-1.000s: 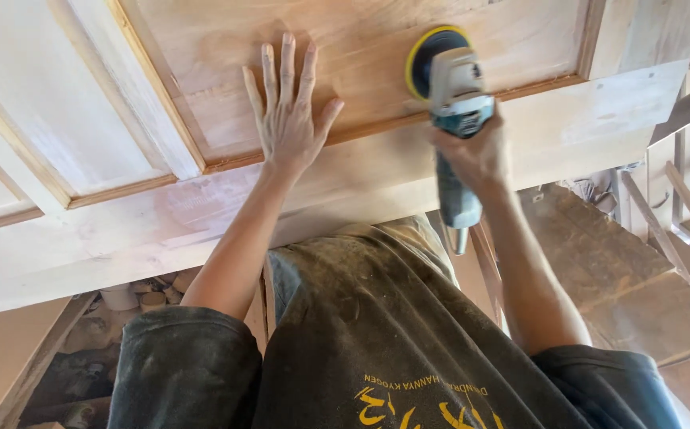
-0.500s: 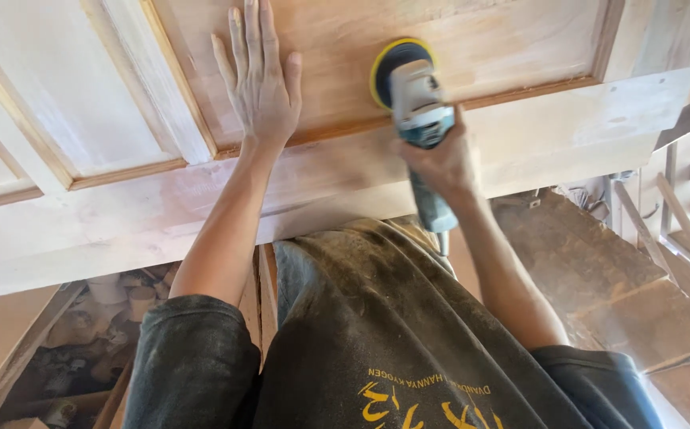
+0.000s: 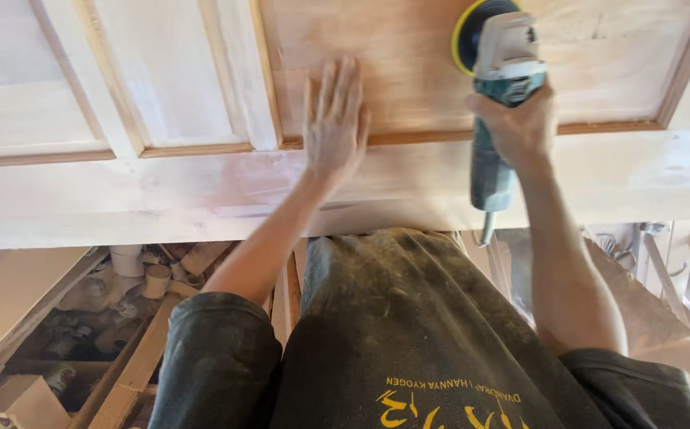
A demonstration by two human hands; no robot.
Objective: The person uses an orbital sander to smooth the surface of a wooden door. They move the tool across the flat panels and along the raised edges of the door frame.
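Sanding in hand, by the look of it: right hand point(image 3: 516, 127) wrapped tight round the body of a teal-and-grey disc sander point(image 3: 498, 95), yellow-rimmed pad point(image 3: 472, 32) pressed to the recessed wooden door panel point(image 3: 393, 71) near its top edge. Left hand point(image 3: 333, 119) flat and open on the same panel, gripping nothing (blurred, so fingers hard to read). Sander's long axis running near-vertical in view, pad end pointing away from the body, tail toward the dusty shirt point(image 3: 408, 334). Next stroke likely calls for steady, even pressure, clear of the raised moulding point(image 3: 408, 137).
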